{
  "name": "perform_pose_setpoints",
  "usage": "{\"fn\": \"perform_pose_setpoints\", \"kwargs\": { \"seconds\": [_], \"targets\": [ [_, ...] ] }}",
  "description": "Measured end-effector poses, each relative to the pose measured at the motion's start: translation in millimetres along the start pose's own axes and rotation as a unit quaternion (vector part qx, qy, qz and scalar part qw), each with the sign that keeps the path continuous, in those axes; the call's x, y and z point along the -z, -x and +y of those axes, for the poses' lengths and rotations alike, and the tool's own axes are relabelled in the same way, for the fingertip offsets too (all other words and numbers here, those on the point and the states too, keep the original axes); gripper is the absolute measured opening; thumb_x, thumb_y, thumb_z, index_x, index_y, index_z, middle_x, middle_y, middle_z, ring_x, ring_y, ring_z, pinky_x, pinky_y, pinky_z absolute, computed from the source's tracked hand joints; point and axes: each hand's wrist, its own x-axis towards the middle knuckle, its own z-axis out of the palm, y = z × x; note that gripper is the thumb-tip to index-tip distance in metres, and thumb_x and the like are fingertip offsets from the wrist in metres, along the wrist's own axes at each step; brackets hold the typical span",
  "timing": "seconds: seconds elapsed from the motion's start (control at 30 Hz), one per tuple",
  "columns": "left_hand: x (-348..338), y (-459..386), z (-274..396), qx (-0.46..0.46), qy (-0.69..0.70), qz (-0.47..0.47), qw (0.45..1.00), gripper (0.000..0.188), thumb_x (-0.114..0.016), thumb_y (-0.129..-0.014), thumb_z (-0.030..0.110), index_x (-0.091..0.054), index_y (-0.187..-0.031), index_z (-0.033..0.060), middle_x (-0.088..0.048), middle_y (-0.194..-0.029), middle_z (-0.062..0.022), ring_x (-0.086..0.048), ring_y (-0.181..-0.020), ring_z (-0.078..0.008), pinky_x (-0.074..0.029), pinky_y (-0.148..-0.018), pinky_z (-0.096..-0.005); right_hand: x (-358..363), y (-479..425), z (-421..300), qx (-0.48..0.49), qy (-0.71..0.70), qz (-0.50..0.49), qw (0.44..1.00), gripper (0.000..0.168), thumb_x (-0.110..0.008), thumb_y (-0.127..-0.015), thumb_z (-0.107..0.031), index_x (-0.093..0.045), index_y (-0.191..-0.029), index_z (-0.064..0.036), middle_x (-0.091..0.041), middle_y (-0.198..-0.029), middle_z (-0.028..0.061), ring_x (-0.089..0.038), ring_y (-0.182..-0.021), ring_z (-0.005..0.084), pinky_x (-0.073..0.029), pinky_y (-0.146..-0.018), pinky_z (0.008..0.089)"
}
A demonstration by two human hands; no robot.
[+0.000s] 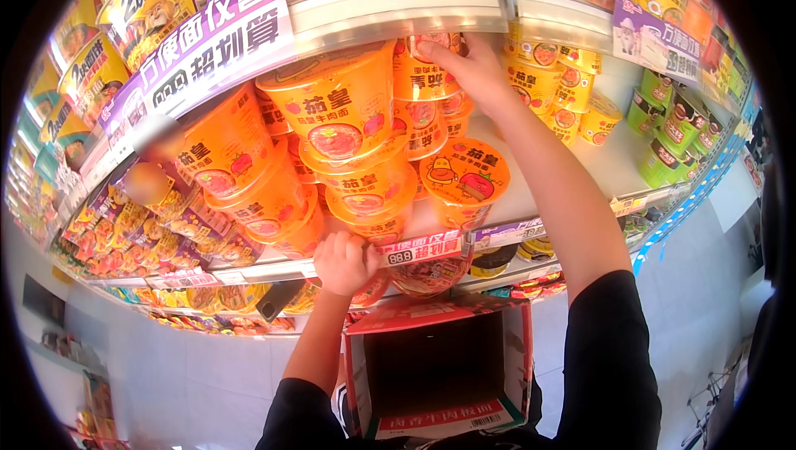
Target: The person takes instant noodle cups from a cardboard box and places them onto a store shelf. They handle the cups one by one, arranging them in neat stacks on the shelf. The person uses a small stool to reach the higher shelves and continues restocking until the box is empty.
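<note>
My right hand (469,68) reaches under the upper shelf to an orange instant-noodle cup (425,80) at the top of a rear stack. Its thumb lies on the cup's front; the other fingers are mostly hidden. Curled over the front edge of the middle shelf (292,271) is my left hand (344,261), beside a price strip (423,252). Larger orange noodle tubs (336,105) stand stacked in front of the rear cups. One orange tub (465,176) stands with its lid showing, below my right forearm. An open, dark-inside cardboard carton (438,360) is at my body.
The upper shelf's front rail (398,9) overhangs the stacks. Yellow noodle cups (528,74) and green cups (675,123) stand to the right. Purple noodle packs (180,214) fill the left. Below the shelf edge is a dark phone-like object (278,299). Pale floor tiles (205,381) show underneath.
</note>
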Motion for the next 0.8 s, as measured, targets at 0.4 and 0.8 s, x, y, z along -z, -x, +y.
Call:
{"fn": "perform_pose_setpoints", "kwargs": {
  "seconds": [0.4, 0.8],
  "targets": [
    [0.3, 1.5, -1.2, 0.003, -0.019, 0.02, 1.0, 0.02, -0.071, -0.076, 0.027, -0.057, -0.084, 0.0147, -0.055, -0.078, -0.0022, -0.056, -0.065, -0.0233, -0.041, -0.058, -0.0375, -40.6, 5.3, -6.0, 0.075, 0.013, -0.024, 0.997, 0.071, -0.08, -0.088, -0.034, -0.046, -0.139, 0.002, -0.063, -0.13, 0.0129, -0.063, -0.118, 0.0205, -0.05, -0.1, 0.0337],
    [-0.2, 2.5, -0.7, 0.017, -0.015, 0.014, 1.0, 0.022, -0.073, -0.073, 0.026, -0.057, -0.084, 0.0149, -0.055, -0.08, -0.0023, -0.056, -0.067, -0.0232, -0.042, -0.06, -0.0377, -45.8, 38.5, 1.1, 0.236, 0.012, 0.061, 0.97, 0.097, -0.079, -0.084, -0.048, -0.029, -0.149, 0.004, -0.047, -0.142, 0.0214, -0.047, -0.134, 0.0325, -0.038, -0.113, 0.0444]
  ]
}}
